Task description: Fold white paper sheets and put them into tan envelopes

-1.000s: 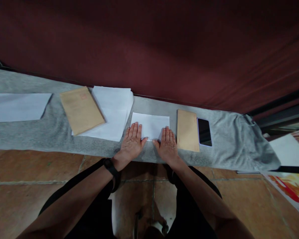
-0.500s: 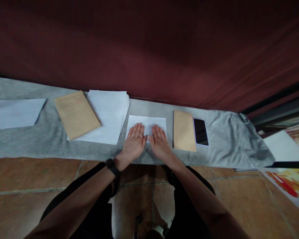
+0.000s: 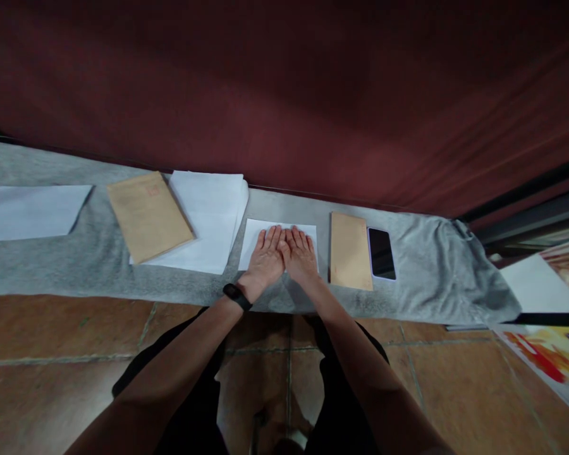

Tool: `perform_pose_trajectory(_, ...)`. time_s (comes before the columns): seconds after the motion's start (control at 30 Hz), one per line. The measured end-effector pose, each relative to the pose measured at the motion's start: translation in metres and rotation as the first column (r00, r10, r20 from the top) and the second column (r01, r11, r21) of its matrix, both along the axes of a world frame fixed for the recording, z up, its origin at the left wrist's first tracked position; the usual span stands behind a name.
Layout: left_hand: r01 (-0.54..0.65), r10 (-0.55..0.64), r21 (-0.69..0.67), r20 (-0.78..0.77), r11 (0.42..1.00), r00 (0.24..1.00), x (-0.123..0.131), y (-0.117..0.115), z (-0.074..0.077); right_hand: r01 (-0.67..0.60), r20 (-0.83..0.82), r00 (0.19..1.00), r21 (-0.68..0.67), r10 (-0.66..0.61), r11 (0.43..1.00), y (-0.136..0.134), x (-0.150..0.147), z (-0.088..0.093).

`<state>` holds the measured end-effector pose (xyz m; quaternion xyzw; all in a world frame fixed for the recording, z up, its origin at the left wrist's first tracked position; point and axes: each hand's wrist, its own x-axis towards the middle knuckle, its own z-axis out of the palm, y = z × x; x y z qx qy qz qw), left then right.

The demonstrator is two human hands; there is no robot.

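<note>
A small white sheet of paper (image 3: 249, 243), perhaps folded, lies flat on the grey cloth in front of me. My left hand (image 3: 267, 254) rests palm down on it, fingers stretched out, with a dark band around the wrist. Close beside it, my right hand (image 3: 300, 254) also lies flat on the paper, fingers extended. The two hands touch or nearly touch near the thumbs. Both cover much of the sheet's middle. To the right of the sheet is a brown envelope (image 3: 351, 253).
A phone (image 3: 382, 254) lies right of the envelope. At left, more brown envelopes (image 3: 149, 218) overlap large white sheets (image 3: 208, 221), and another white paper (image 3: 28, 212) lies farther left. Grey cloth (image 3: 427, 272) covers the narrow surface, against a dark red backdrop (image 3: 284, 126).
My hands have slid inward and slightly forward over the paper, from apart to side by side. The left hand moved right the most. The paper stays in place.
</note>
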<state>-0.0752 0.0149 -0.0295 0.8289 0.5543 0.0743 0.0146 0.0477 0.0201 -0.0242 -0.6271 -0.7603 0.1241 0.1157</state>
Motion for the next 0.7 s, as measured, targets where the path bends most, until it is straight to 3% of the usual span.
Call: perform_pose_trajectory(0.7, 0.070, -0.070, -0.008, -0.022, 0.998, 0.997, -0.005, 0.004, 0.004, -0.018, 0.143, 0.990, 0.127, -0.001, 0.992, 0.012, 0.011, -0.008)
